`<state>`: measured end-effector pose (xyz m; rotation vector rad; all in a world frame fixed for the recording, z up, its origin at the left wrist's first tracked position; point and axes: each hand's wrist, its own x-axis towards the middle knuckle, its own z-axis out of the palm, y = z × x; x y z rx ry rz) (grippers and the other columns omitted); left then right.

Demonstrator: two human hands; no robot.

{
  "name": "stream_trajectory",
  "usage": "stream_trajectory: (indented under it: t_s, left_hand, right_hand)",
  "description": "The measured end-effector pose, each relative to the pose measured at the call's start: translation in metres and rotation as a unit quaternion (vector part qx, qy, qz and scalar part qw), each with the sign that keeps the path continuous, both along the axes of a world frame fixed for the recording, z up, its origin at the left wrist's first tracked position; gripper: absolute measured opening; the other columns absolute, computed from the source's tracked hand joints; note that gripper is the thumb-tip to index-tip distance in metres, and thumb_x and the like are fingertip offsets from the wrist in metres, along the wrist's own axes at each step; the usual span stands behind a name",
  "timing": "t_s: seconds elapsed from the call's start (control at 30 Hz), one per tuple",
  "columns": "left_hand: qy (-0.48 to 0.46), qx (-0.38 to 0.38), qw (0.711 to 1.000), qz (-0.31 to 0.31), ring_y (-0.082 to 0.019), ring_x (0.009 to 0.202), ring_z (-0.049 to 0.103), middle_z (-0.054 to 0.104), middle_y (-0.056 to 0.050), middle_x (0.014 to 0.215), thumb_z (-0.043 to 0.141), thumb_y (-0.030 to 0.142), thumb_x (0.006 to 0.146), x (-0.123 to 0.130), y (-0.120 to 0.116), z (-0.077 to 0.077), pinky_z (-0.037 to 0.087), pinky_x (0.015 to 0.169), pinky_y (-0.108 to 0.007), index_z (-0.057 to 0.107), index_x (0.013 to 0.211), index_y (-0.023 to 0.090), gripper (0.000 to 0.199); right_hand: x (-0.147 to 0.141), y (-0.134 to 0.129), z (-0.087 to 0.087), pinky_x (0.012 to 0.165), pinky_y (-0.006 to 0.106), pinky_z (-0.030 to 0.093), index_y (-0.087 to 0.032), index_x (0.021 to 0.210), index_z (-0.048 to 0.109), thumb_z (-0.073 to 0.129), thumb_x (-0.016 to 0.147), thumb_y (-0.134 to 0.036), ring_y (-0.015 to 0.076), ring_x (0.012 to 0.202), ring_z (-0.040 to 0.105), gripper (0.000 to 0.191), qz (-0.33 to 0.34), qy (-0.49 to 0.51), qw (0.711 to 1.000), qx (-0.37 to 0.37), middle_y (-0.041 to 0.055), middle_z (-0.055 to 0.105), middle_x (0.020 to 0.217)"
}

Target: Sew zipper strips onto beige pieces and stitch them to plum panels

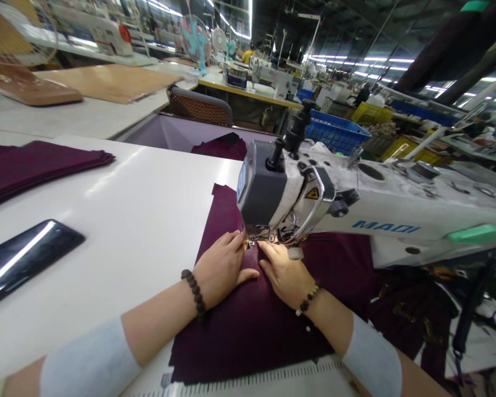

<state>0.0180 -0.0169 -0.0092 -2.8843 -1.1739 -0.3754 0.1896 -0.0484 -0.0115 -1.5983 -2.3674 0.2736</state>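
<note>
A dark maroon piece of fabric (248,331) lies under the head of a white and grey sewing machine (268,187) and spreads towards me. My left hand (221,267) rests flat on the cloth, fingers stretched towards the presser foot (252,241) and thumb held out. On the other side, my right hand (287,273) presses the same fabric down, its fingertips close to the foot. Neither hand is wrapped round anything. The needle's tip and the stitch point are too small to make out.
A stack of maroon fabric pieces (41,165) and a dark phone-like slab (28,256) lie on the white table (136,209) to the left. Maroon pieces with metal fittings (413,314) hang at the right. Beyond the machine stands a blue crate (334,129).
</note>
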Motion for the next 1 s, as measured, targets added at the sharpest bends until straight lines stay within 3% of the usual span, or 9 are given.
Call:
stream_trajectory:
  t_s: [0.3, 0.43, 0.6, 0.7, 0.8, 0.9, 1.0]
  left_hand:
    - [0.016, -0.013, 1.0, 0.003, -0.029, 0.104, 0.049, 0.056, -0.018, 0.109, 0.057, 0.053, 0.077, 0.0, -0.005, 0.006, 0.038, 0.094, -0.039, 0.056, 0.106, 0.001, 0.06]
    - [0.022, -0.005, 1.0, 0.003, -0.029, 0.106, 0.048, 0.055, -0.019, 0.113, 0.055, 0.054, 0.078, 0.0, -0.004, 0.006, 0.036, 0.095, -0.038, 0.055, 0.109, 0.001, 0.061]
    - [0.055, 0.009, 0.998, 0.018, -0.031, 0.116, 0.042, 0.049, -0.02, 0.124, 0.053, 0.053, 0.08, -0.017, -0.012, 0.001, 0.031, 0.098, -0.04, 0.048, 0.121, 0.001, 0.067]
    - [0.098, 0.007, 0.995, 0.032, -0.033, 0.115, 0.042, 0.046, -0.021, 0.127, 0.054, 0.057, 0.078, -0.028, -0.018, 0.004, 0.032, 0.097, -0.039, 0.048, 0.122, 0.001, 0.072]
    - [0.116, -0.001, 0.992, 0.041, -0.031, 0.101, 0.049, 0.053, -0.02, 0.117, 0.053, 0.058, 0.077, -0.029, -0.018, 0.013, 0.04, 0.085, -0.039, 0.047, 0.123, 0.002, 0.072]
    - [0.096, -0.004, 0.993, 0.072, -0.028, 0.085, 0.051, 0.057, -0.014, 0.102, 0.051, 0.06, 0.077, -0.024, -0.014, 0.02, 0.042, 0.067, -0.037, 0.048, 0.124, 0.01, 0.069]
    - [0.078, 0.007, 0.994, 0.083, -0.028, 0.084, 0.05, 0.056, -0.012, 0.097, 0.049, 0.061, 0.077, -0.021, -0.011, 0.02, 0.04, 0.063, -0.036, 0.051, 0.121, 0.014, 0.065]
  right_hand:
    - [0.001, -0.001, 0.002, 0.104, 0.053, 0.022, -0.012, 0.124, 0.044, 0.036, 0.088, -0.02, 0.0233, 0.118, 0.042, 0.038, 0.01, -0.002, 1.0, -0.01, 0.0121, 0.047, 0.127]
    - [0.003, -0.001, 0.011, 0.104, 0.05, 0.025, -0.013, 0.126, 0.043, 0.035, 0.089, -0.019, 0.0217, 0.119, 0.042, 0.039, 0.018, -0.012, 0.999, -0.039, 0.0113, 0.046, 0.129]
    - [0.021, -0.045, 0.024, 0.103, 0.058, 0.019, -0.018, 0.132, 0.035, 0.031, 0.09, -0.021, 0.0227, 0.128, 0.03, 0.042, -0.013, -0.1, 0.995, 0.004, 0.0082, 0.037, 0.137]
    - [0.038, -0.078, 0.015, 0.098, 0.062, 0.023, -0.021, 0.137, 0.026, 0.033, 0.091, -0.028, 0.026, 0.127, 0.032, 0.047, -0.014, -0.158, 0.986, 0.055, 0.0074, 0.033, 0.139]
    - [0.05, -0.094, 0.0, 0.09, 0.067, 0.027, -0.021, 0.141, 0.012, 0.033, 0.09, -0.028, 0.0302, 0.125, 0.033, 0.056, 0.005, -0.189, 0.979, 0.073, 0.009, 0.031, 0.139]
    - [0.051, -0.093, -0.009, 0.087, 0.069, 0.03, -0.022, 0.142, 0.0, 0.031, 0.09, -0.027, 0.0316, 0.126, 0.031, 0.06, 0.003, -0.192, 0.979, 0.065, 0.0093, 0.029, 0.14]
    - [0.048, -0.082, -0.008, 0.091, 0.065, 0.032, -0.025, 0.141, -0.004, 0.03, 0.092, -0.029, 0.0292, 0.129, 0.027, 0.06, 0.01, -0.184, 0.982, 0.041, 0.0073, 0.025, 0.142]
